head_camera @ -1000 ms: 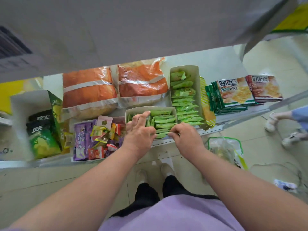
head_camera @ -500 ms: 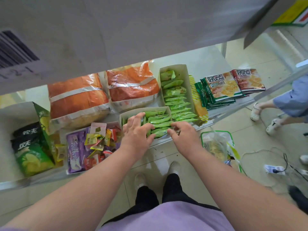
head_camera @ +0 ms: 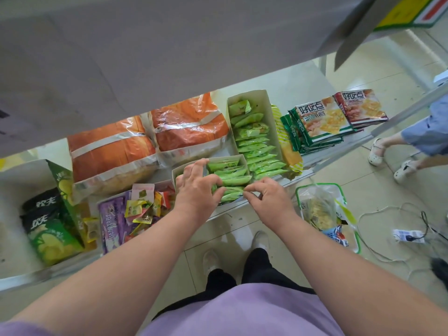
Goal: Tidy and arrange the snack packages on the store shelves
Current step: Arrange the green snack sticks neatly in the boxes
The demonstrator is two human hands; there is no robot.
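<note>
My left hand (head_camera: 197, 187) rests with curled fingers on the green foil snack sachets (head_camera: 231, 177) in the small open white card tray (head_camera: 240, 158) at the shelf's front edge, at centre. My right hand (head_camera: 268, 198) pinches the right end of the nearest sachet between thumb and forefinger. These sachets lie stacked flat, long axes running from 9 toward 3 o'clock, tilted slightly up to the right.

At 1 o'clock from that tray stands a longer white card tray (head_camera: 263, 100), holding a row of the same green sachets (head_camera: 257, 146) (packed on edge, overlapping), the row running from 12 toward 5 o'clock.

At 9 o'clock a purple-sided open box (head_camera: 112, 224) holds loose mixed small sweets wrappers (head_camera: 145, 207). Farther toward 9 o'clock a white box (head_camera: 21, 173) holds green-and-black crisp bags (head_camera: 48, 229). At 11 o'clock lie two orange clear-wrapped loaves (head_camera: 145, 141). At 2 o'clock lie stacked flat biscuit packets (head_camera: 324, 120).
</note>
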